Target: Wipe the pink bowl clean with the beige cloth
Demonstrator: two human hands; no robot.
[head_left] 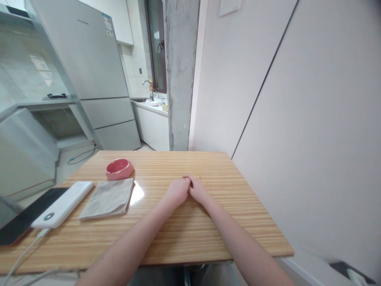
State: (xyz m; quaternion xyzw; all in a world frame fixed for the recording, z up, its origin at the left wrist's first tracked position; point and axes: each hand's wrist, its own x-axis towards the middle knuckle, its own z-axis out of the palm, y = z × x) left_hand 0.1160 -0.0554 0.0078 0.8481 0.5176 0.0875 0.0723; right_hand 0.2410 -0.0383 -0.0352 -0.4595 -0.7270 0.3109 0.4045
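Observation:
My left hand [177, 190] and my right hand [198, 190] rest on the wooden table [244, 206] near its middle. Their knuckles touch, the fingers are curled in, and neither holds anything. A folded grey cloth [108, 198] lies flat to the left of my left hand. Behind the cloth stands a pink ashtray [119, 169].
A white power bank [64, 203] with a cable lies left of the cloth, beside a dark tablet [24, 218] at the table's left edge. A white wall runs along the right. A concrete pillar [180, 79], a fridge [95, 71] and a kitchen sink stand beyond the far edge.

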